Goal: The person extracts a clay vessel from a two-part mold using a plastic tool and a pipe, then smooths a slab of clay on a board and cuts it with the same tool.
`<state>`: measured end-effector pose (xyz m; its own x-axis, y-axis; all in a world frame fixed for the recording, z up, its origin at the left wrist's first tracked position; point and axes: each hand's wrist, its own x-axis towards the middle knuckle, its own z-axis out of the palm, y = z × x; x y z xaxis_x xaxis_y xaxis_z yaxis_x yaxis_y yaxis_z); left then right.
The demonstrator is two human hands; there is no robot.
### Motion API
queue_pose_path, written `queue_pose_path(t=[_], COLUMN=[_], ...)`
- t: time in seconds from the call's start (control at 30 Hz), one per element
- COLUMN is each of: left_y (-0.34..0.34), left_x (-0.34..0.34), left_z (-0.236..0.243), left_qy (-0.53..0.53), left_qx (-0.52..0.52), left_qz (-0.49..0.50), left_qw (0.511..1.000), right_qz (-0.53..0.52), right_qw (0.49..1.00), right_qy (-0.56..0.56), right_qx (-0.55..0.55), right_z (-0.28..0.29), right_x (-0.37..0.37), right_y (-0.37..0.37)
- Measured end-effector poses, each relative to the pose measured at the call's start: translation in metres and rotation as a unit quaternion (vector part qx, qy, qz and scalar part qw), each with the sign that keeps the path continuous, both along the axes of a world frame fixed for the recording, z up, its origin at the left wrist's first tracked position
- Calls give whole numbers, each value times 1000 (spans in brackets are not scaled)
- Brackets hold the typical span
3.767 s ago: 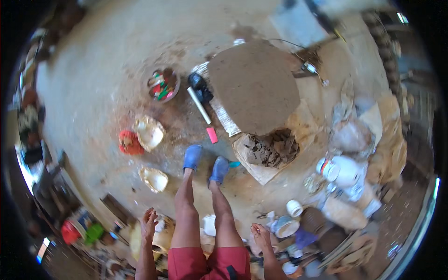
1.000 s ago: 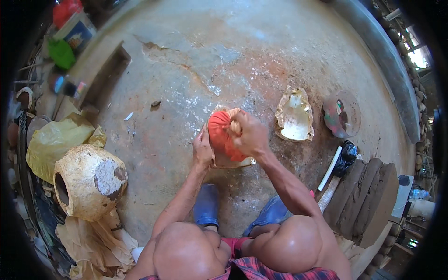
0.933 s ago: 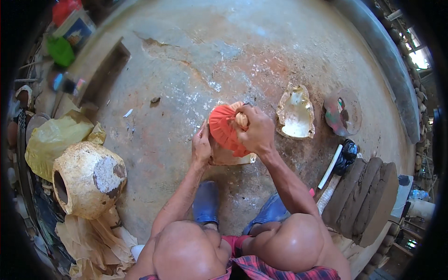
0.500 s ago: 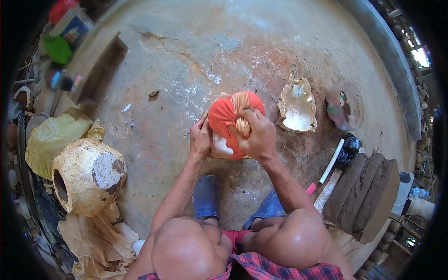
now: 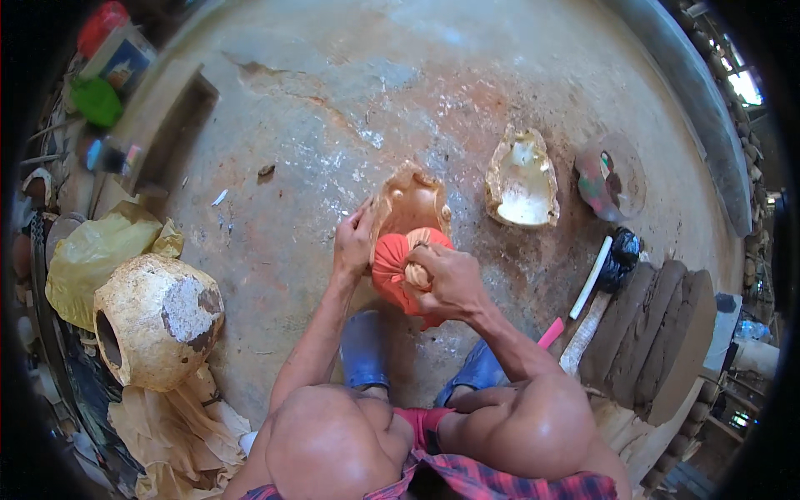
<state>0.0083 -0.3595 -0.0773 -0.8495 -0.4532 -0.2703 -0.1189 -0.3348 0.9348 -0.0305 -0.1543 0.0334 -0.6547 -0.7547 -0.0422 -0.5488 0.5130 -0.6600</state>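
Note:
My right hand [image 5: 452,282] grips the gathered, tan knotted top of an orange-red cloth bundle [image 5: 390,268]. The bundle rests at the near end of a rough-edged, hollow mould half [image 5: 413,200], whose reddish-brown inner surface shows beyond it. Against the mould's left rim lies my left hand [image 5: 354,242], its fingers along the edge and steadying it; the fingertips' underside is hidden. To the right sits a similar mould half [image 5: 525,196] with a whitish hollow.
A big round hollow mould [image 5: 158,312] stands left, by a yellow plastic sheet [image 5: 100,258]. Thick clay slabs [image 5: 646,342], a black-wrapped beater [image 5: 619,262] and a white rod [image 5: 591,279] lie right. Farther back are a stained round piece [image 5: 608,179] and a wooden trough [image 5: 175,129].
The cloth bundle has moved toward me with my right hand, uncovering the hollow of the mould. My left hand stays at the mould's left side.

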Motion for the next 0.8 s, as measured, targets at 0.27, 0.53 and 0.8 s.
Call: queue_pose_path(t=[0.27, 0.53, 0.8], left_y=[-36, 15, 137], left_x=[4, -71, -142], left_z=[0, 41, 35], left_qy=[-123, 13, 15], left_qx=[-4, -444, -415], left_qz=[-20, -135, -309], left_qw=[992, 886, 856], right_qz=[-95, -335, -323], right_qw=[986, 925, 926], right_qy=[31, 161, 169], right_qx=[-133, -78, -101], right_z=[77, -6, -25], right_x=[-33, -138, -178], right_y=[76, 147, 121])
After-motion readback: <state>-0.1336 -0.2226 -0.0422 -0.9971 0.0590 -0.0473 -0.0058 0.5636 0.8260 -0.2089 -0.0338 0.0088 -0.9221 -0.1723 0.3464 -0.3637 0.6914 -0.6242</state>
